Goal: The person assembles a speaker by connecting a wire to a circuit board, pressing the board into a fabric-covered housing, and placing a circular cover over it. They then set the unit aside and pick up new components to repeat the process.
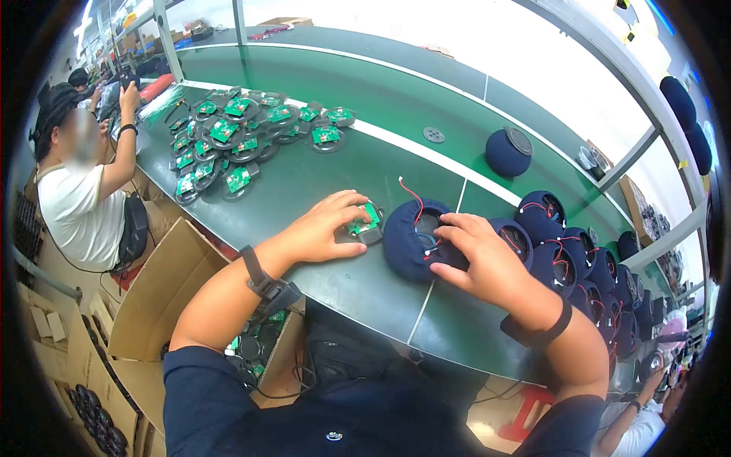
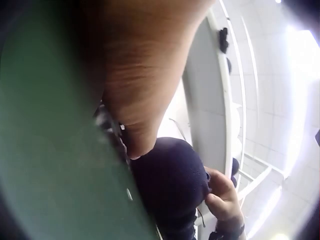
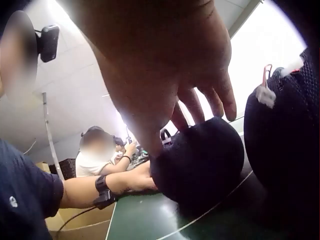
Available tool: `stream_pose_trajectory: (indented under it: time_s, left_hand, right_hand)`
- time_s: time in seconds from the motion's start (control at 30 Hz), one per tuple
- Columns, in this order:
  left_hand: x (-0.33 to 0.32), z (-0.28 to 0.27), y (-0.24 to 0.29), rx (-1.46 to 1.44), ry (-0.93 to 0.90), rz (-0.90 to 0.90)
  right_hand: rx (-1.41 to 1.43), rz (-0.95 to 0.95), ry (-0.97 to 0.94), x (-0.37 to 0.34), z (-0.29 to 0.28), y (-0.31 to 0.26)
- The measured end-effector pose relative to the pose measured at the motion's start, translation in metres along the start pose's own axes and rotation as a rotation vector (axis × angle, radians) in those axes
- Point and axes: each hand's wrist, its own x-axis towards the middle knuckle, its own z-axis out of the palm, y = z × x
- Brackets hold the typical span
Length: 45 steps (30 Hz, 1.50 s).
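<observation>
My left hand holds a black disc with a green circuit board low over the table, fingers across its far side and thumb at the near side. Just right of it sits a round, dark-blue fabric-covered shell, its opening facing up and a red wire with a white plug rising from it. My right hand grips that shell at the opening, thumb on the near rim and fingers on the far rim. In the right wrist view the fingers reach over the top of the shell.
Many discs with green boards lie heaped at the back left. Similar wired shells crowd the right side. Farther back are one closed ball and a small grey disc. An open carton stands below the table edge; a seated person works at left.
</observation>
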Motion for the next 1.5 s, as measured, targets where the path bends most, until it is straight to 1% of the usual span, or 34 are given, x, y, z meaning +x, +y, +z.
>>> stream_pose_trajectory:
  time_s: [0.07, 0.1, 0.17, 0.23, 0.3, 0.43, 0.5, 0.53, 0.57, 0.63, 0.67, 0.7, 0.73, 0.77, 0.8, 0.83, 0.9, 0.97, 1.07, 1.13, 1.27, 1.33, 1.5]
  left_hand:
    - [-0.002, 0.003, -0.002, 0.005, 0.025, -0.03]
    - [-0.002, 0.003, -0.002, 0.003, 0.024, -0.034]
    - [-0.003, 0.004, -0.003, 0.031, 0.064, -0.046]
    - [-0.005, 0.007, -0.006, 0.101, 0.121, -0.1]
    - [-0.006, 0.012, -0.016, 0.093, 0.2, -0.131]
    - [-0.004, 0.011, -0.012, 0.111, 0.225, -0.121]
    - [-0.001, 0.008, -0.003, -0.175, 0.372, -0.113]
    - [0.0, 0.0, 0.017, -0.258, 0.393, -0.086]
    - [0.002, -0.007, 0.036, -0.257, 0.378, -0.085]
    - [0.002, -0.016, 0.075, -0.241, 0.276, -0.087]
    - [0.004, -0.019, 0.093, -0.198, 0.219, -0.134]
    - [0.008, -0.02, 0.103, -0.2, 0.208, -0.14]
    - [0.012, -0.021, 0.109, -0.131, 0.163, -0.198]
    - [0.016, -0.02, 0.112, -0.058, 0.118, -0.257]
    - [0.018, -0.016, 0.108, 0.038, 0.165, -0.239]
    - [0.022, -0.017, 0.105, 0.042, 0.156, -0.247]
    - [0.032, -0.017, 0.1, 0.164, 0.059, -0.274]
    - [0.037, -0.017, 0.099, 0.189, 0.031, -0.279]
    - [0.041, -0.016, 0.106, 0.255, 0.022, -0.268]
    - [0.044, -0.014, 0.108, 0.307, 0.05, -0.243]
    - [0.051, -0.016, 0.107, 0.34, 0.034, -0.244]
    - [0.052, -0.014, 0.106, 0.371, 0.042, -0.214]
    - [0.055, -0.017, 0.108, 0.369, 0.017, -0.236]
  right_hand:
    - [-0.026, 0.098, 0.026, -0.003, 0.002, -0.015]
    - [-0.023, 0.098, 0.023, -0.005, 0.001, -0.022]
    - [0.013, 0.176, -0.011, -0.01, 0.001, -0.036]
    - [-0.019, 0.154, -0.005, -0.014, 0.005, -0.043]
    - [-0.025, 0.1, -0.002, -0.019, 0.009, -0.048]
    - [0.053, 0.126, 0.004, -0.023, 0.013, -0.052]
    - [-0.066, 0.123, 0.123, -0.018, 0.017, -0.055]
    - [-0.02, 0.179, 0.106, -0.016, 0.019, -0.058]
    - [-0.014, 0.19, 0.112, -0.015, 0.024, -0.058]
    - [0.079, 0.192, 0.155, -0.014, 0.037, -0.055]
    - [0.073, 0.182, 0.174, -0.011, 0.04, -0.052]
    - [0.082, 0.191, 0.172, -0.008, 0.043, -0.053]
    - [0.083, 0.216, 0.226, -0.004, 0.046, -0.055]
    - [0.086, 0.24, 0.281, -0.002, 0.049, -0.056]
    - [0.08, 0.252, 0.297, -0.003, 0.056, -0.054]
    - [0.092, 0.255, 0.296, -0.003, 0.059, -0.054]
    - [0.114, 0.289, 0.314, -0.002, 0.061, -0.055]
    - [0.118, 0.306, 0.304, -0.002, 0.061, -0.054]
    - [0.106, 0.278, 0.335, -0.002, 0.062, -0.053]
    - [0.1, 0.292, 0.331, -0.001, 0.062, -0.053]
    - [0.105, 0.326, 0.288, -0.001, 0.061, -0.052]
    - [0.096, 0.33, 0.271, -0.001, 0.061, -0.052]
    - [0.097, 0.317, 0.287, -0.002, 0.064, -0.052]
